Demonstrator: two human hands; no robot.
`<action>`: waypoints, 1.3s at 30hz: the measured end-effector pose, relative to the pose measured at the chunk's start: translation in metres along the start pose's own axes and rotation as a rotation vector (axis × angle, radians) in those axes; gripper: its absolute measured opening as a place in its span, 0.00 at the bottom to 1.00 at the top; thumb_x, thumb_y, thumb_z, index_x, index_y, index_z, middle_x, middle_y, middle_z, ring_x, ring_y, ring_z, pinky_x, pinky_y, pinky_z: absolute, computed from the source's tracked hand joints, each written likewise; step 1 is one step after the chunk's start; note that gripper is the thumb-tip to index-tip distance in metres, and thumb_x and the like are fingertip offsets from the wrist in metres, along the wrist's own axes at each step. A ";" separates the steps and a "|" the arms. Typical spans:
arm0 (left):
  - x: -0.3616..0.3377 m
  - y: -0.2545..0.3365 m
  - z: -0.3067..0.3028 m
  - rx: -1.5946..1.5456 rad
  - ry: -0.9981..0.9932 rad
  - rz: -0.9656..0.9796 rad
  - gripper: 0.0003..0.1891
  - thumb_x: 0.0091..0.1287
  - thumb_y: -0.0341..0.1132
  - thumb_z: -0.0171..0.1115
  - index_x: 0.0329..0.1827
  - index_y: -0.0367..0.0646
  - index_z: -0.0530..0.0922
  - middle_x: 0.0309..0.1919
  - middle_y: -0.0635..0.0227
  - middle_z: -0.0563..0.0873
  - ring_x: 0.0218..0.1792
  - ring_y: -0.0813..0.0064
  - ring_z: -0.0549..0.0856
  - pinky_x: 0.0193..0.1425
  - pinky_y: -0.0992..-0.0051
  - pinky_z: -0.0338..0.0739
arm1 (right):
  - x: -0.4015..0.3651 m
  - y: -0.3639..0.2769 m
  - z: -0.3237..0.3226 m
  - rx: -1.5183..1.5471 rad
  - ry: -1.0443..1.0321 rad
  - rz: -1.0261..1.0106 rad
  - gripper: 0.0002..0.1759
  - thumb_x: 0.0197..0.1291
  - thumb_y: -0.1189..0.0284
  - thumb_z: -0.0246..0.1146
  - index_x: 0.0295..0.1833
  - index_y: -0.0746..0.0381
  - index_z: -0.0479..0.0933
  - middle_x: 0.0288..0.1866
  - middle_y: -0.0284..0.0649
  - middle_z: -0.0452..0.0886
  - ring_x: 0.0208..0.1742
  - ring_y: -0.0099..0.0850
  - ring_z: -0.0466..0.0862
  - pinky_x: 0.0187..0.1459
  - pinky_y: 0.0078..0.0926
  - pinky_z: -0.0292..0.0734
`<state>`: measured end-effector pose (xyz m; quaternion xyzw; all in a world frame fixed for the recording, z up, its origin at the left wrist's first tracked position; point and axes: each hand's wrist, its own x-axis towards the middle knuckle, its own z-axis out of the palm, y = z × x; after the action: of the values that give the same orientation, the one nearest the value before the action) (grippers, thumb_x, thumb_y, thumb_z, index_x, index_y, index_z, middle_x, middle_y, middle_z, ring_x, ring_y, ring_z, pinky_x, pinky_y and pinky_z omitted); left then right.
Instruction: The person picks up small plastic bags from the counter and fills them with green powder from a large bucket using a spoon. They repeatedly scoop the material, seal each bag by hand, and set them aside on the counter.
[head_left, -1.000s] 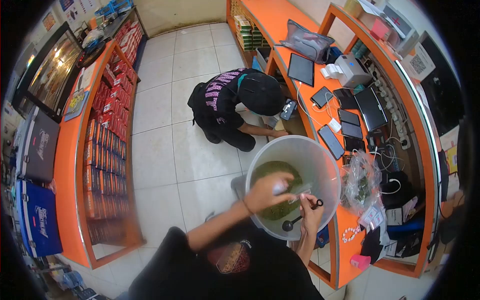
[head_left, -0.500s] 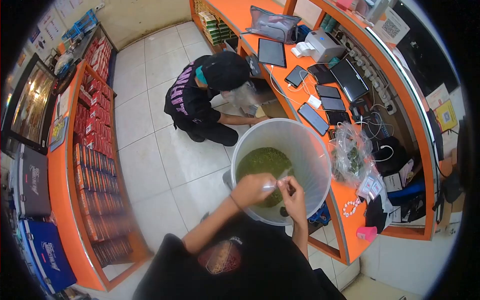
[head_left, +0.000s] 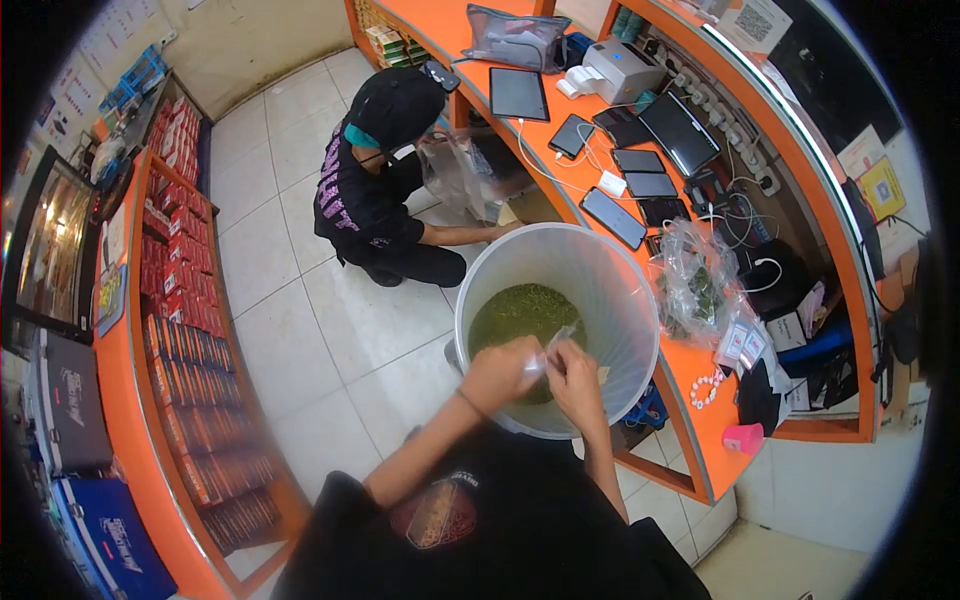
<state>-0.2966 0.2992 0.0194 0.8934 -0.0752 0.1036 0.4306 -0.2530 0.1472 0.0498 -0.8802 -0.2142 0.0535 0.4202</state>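
Observation:
My left hand, a dark band on its wrist, is closed around part of a small clear plastic bag. Pinching the same plastic close beside it is my right hand. Both hands are over the near side of a large translucent tub. Chopped green leafy matter covers its bottom. What the bag contains, if anything, is too small to make out.
A co-worker crouches beyond the tub, holding a plastic bag. The orange counter at right bears phones, a printer, a clear bag of greens and a pink cup. An orange shelf stands left.
My hands stay together over the tub, with more of the clear plastic now showing above my right fingers. The co-worker's head has shifted left, and their plastic bag shows more fully.

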 end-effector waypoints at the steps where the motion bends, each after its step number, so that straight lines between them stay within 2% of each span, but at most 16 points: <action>1: 0.001 0.000 0.000 0.034 -0.025 0.006 0.13 0.59 0.30 0.66 0.43 0.39 0.71 0.36 0.54 0.83 0.37 0.50 0.84 0.38 0.58 0.79 | -0.001 0.001 0.002 -0.015 0.001 0.004 0.06 0.54 0.80 0.63 0.33 0.69 0.72 0.32 0.51 0.75 0.32 0.48 0.78 0.36 0.40 0.72; 9: 0.002 -0.005 -0.002 0.083 0.118 -0.102 0.12 0.61 0.31 0.65 0.41 0.39 0.70 0.33 0.52 0.82 0.35 0.47 0.83 0.35 0.56 0.77 | 0.000 0.005 0.025 -0.180 0.178 0.002 0.07 0.52 0.78 0.64 0.33 0.69 0.73 0.33 0.53 0.77 0.32 0.52 0.79 0.35 0.44 0.72; 12: 0.005 -0.006 -0.007 0.062 0.177 -0.110 0.11 0.62 0.32 0.66 0.39 0.38 0.71 0.31 0.52 0.82 0.33 0.46 0.83 0.35 0.57 0.77 | -0.004 0.006 0.026 -0.195 0.199 0.000 0.07 0.54 0.78 0.64 0.34 0.68 0.72 0.32 0.51 0.77 0.30 0.48 0.79 0.33 0.42 0.72; 14: 0.009 -0.008 -0.007 0.035 0.181 -0.077 0.11 0.63 0.33 0.66 0.38 0.38 0.72 0.30 0.52 0.83 0.32 0.47 0.84 0.34 0.58 0.78 | 0.003 0.004 0.017 0.005 0.088 0.110 0.08 0.55 0.78 0.64 0.34 0.68 0.71 0.30 0.48 0.76 0.27 0.42 0.78 0.31 0.37 0.72; 17: 0.013 -0.012 -0.009 -0.120 0.250 -0.075 0.12 0.62 0.36 0.69 0.37 0.39 0.75 0.27 0.54 0.84 0.29 0.51 0.85 0.33 0.63 0.79 | 0.010 -0.010 0.008 0.108 0.107 0.100 0.09 0.56 0.77 0.65 0.34 0.67 0.70 0.28 0.45 0.73 0.26 0.37 0.76 0.30 0.33 0.71; 19: 0.018 -0.008 -0.019 -0.179 0.176 -0.214 0.16 0.61 0.41 0.70 0.38 0.39 0.75 0.31 0.52 0.84 0.34 0.48 0.85 0.38 0.60 0.79 | 0.010 -0.007 0.007 0.138 0.089 0.023 0.10 0.56 0.77 0.65 0.34 0.67 0.69 0.27 0.45 0.73 0.25 0.36 0.75 0.29 0.32 0.71; 20: 0.020 -0.011 -0.018 -0.127 0.216 -0.160 0.13 0.59 0.35 0.71 0.37 0.38 0.75 0.24 0.60 0.83 0.25 0.62 0.86 0.30 0.68 0.78 | 0.009 -0.006 0.006 0.171 0.067 -0.068 0.10 0.57 0.77 0.65 0.34 0.67 0.69 0.27 0.44 0.72 0.25 0.35 0.75 0.29 0.32 0.70; 24: 0.021 -0.013 -0.012 -0.147 0.263 -0.148 0.10 0.57 0.31 0.69 0.38 0.39 0.76 0.25 0.61 0.84 0.26 0.62 0.86 0.31 0.68 0.79 | 0.012 0.005 0.012 0.085 0.174 -0.083 0.11 0.57 0.77 0.65 0.39 0.66 0.69 0.27 0.43 0.71 0.25 0.31 0.74 0.29 0.30 0.69; 26: 0.022 -0.007 -0.006 -0.319 0.301 -0.117 0.09 0.56 0.28 0.66 0.38 0.41 0.76 0.25 0.61 0.84 0.27 0.60 0.87 0.32 0.68 0.79 | 0.015 0.002 0.017 0.322 0.138 0.012 0.16 0.56 0.78 0.65 0.47 0.64 0.68 0.25 0.40 0.70 0.24 0.27 0.72 0.28 0.28 0.68; 27: 0.021 -0.005 -0.006 -0.321 0.298 -0.119 0.09 0.56 0.28 0.66 0.38 0.41 0.76 0.25 0.61 0.84 0.27 0.60 0.87 0.32 0.68 0.79 | 0.015 0.006 0.018 0.321 0.139 0.016 0.16 0.56 0.78 0.65 0.47 0.64 0.68 0.25 0.40 0.70 0.24 0.27 0.72 0.28 0.28 0.68; 30: 0.022 -0.001 -0.013 -0.263 0.229 -0.194 0.09 0.56 0.27 0.66 0.39 0.41 0.77 0.33 0.59 0.85 0.32 0.60 0.87 0.36 0.67 0.79 | 0.017 0.018 0.017 0.288 0.146 0.075 0.21 0.55 0.80 0.64 0.53 0.62 0.66 0.23 0.36 0.69 0.24 0.23 0.70 0.29 0.25 0.67; 32: 0.023 -0.002 -0.019 0.005 0.266 -0.026 0.13 0.56 0.25 0.63 0.45 0.43 0.80 0.46 0.58 0.85 0.43 0.59 0.87 0.45 0.68 0.80 | 0.017 0.020 0.008 0.374 0.156 0.125 0.18 0.58 0.81 0.60 0.54 0.60 0.68 0.28 0.28 0.69 0.29 0.17 0.67 0.31 0.17 0.62; 33: 0.023 -0.003 -0.021 0.003 0.262 -0.027 0.13 0.56 0.25 0.63 0.45 0.43 0.80 0.46 0.58 0.85 0.43 0.59 0.87 0.45 0.68 0.80 | 0.017 0.018 0.006 0.373 0.157 0.130 0.18 0.58 0.81 0.60 0.54 0.60 0.68 0.28 0.28 0.69 0.29 0.17 0.67 0.31 0.17 0.62; 35: 0.026 -0.005 -0.022 -0.252 0.042 0.201 0.19 0.57 0.24 0.63 0.52 0.46 0.81 0.57 0.59 0.82 0.53 0.57 0.85 0.54 0.69 0.80 | 0.019 0.013 0.000 0.426 0.108 0.134 0.20 0.54 0.82 0.60 0.53 0.60 0.68 0.23 0.31 0.68 0.25 0.19 0.69 0.29 0.22 0.64; 36: 0.027 -0.004 -0.022 -0.314 -0.060 0.210 0.23 0.57 0.28 0.69 0.58 0.48 0.80 0.59 0.61 0.82 0.56 0.57 0.84 0.57 0.68 0.79 | 0.020 0.015 -0.001 0.426 0.110 0.137 0.20 0.54 0.82 0.60 0.53 0.60 0.68 0.23 0.31 0.68 0.25 0.19 0.69 0.29 0.22 0.64; 39: 0.025 0.009 -0.019 -0.233 0.015 0.204 0.28 0.54 0.33 0.75 0.59 0.45 0.78 0.58 0.61 0.83 0.54 0.59 0.85 0.56 0.65 0.81 | 0.019 0.017 -0.004 0.459 0.063 0.133 0.18 0.56 0.83 0.60 0.52 0.61 0.68 0.24 0.29 0.67 0.26 0.18 0.69 0.29 0.21 0.65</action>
<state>-0.2764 0.3073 0.0437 0.8243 -0.1739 0.1438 0.5192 -0.2290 0.1428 0.0406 -0.7751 -0.1246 0.1010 0.6112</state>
